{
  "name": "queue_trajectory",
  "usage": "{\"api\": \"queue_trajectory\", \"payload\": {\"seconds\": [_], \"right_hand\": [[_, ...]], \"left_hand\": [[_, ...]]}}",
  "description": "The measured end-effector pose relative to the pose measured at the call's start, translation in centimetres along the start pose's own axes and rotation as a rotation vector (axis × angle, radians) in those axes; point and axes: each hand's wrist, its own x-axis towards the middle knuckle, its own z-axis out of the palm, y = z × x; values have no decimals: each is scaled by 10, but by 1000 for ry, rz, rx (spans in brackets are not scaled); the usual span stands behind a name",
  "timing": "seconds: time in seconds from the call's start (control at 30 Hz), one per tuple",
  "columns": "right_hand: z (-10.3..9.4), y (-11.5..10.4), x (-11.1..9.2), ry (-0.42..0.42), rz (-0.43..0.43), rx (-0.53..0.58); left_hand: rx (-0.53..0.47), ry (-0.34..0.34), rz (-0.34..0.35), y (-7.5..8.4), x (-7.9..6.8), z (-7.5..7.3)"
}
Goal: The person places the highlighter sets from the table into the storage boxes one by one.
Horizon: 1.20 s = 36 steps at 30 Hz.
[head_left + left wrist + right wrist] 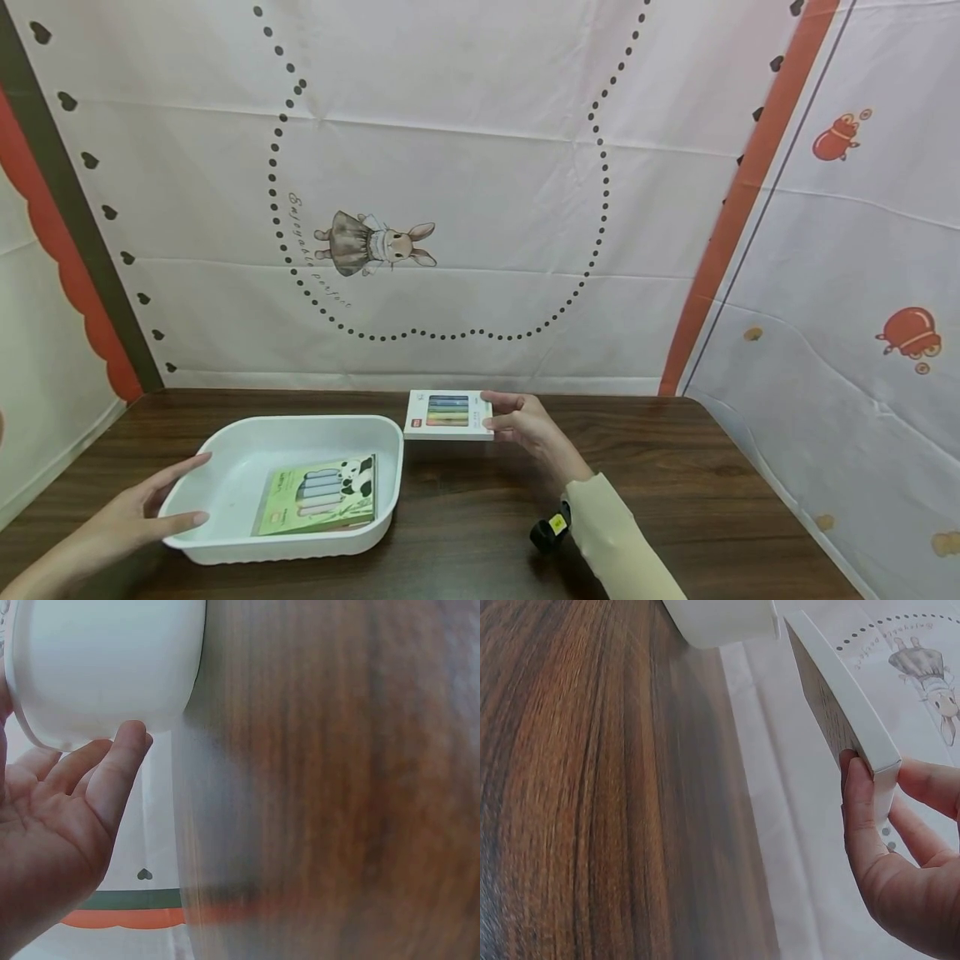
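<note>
At the left, a white plastic basin (285, 547) stands on the table. My left hand (127, 518) holds its left end, with a finger and the thumb over the rim; in the left wrist view other fingers of the left hand (67, 817) touch its outer wall. Inside the basin lies a green flat box (318, 497) printed with a panda and pastel pens. My right hand (528, 427) pinches the right end of a white flat box (416, 415) whose front shows a row of coloured sticks. In the right wrist view this white box (847, 697) appears edge-on, raised and tilted.
The dark wooden table (675, 492) reaches back to a white printed cloth (480, 208). Another cloth (840, 350) hangs along the right side. A black item with a yellow label (551, 527) is beside the right sleeve (618, 533).
</note>
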Motion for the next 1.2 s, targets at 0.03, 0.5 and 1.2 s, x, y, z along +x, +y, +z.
{"api": "queue_trajectory", "payload": {"seconds": [0.03,0.5,1.2], "right_hand": [[0,0,-1,-6,-3,-4],[12,-4,-5,-26,-6,7],[31,-8,-15,-193,-91,43]], "left_hand": [[-1,1,1,0,0,0],[-29,-1,-7,-2,0,1],[-8,-10,-22,1,0,-1]]}}
